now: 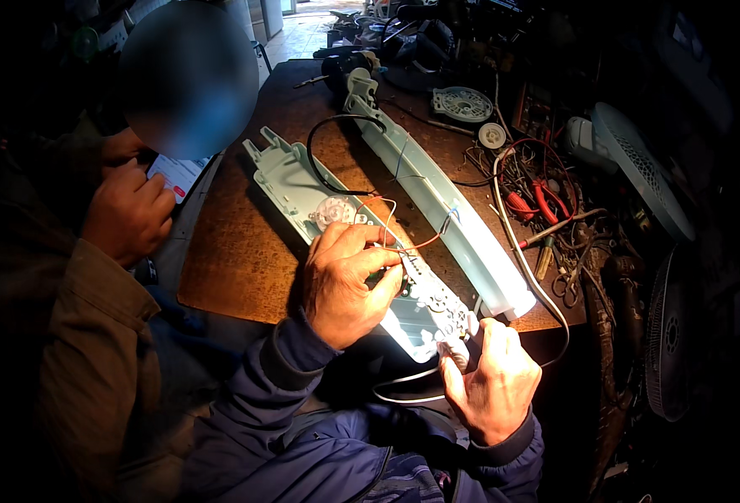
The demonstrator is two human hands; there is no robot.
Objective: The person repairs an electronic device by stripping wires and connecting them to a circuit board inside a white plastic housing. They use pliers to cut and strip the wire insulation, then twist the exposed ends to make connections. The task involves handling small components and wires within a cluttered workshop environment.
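Pale housing (290,180) lies open on the brown wooden table (227,277), under the fingers of both hands: the left hand (345,285) reaches over its middle, the right hand (500,386) is at its near end. From my distant seat I read its long axis as a slant, from far left, beyond the left fingertips, to near right, by the right thumb; the pronged end points away from the person. Just right of the left fingers I see a long pale trough (437,201), nearly parallel to the housing. Well to the right of both hands' fingers, a round pale fan part (642,172) stands tilted.

On the hands themselves, I find the left thumb and forefinger close together, and I cannot tell whether they pinch anything. The right thumb and fingers curl in at the near end; glare and shadow keep me from telling what they grip.

Well left of the left fingers, another person's hand (131,214) holds a phone (177,173). A clear round part (334,211) sits in the housing just beyond the left knuckles, and thin wires (426,245) run beside the left fingertips.
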